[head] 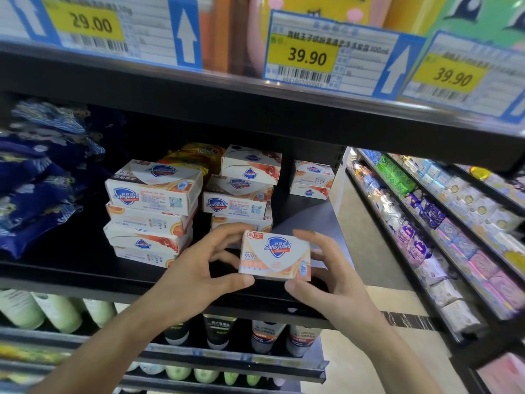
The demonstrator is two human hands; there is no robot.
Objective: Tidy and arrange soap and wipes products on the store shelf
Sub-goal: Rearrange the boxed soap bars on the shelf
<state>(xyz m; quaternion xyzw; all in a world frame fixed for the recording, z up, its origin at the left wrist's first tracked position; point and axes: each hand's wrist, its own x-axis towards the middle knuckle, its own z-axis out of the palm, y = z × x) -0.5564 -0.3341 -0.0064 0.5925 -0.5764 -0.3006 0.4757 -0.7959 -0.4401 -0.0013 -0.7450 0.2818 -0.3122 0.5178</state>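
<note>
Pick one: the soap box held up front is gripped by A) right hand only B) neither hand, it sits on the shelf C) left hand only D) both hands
D: the left hand and right hand each curl fingers round an end of the soap box.

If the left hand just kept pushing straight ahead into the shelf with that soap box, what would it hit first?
Probably the middle stack of soap boxes, just behind the left hand and the held box. Depth is hard to judge from one view.

Both hands (272,277) hold a soap box (275,258) before the shelf (85,275).
</note>
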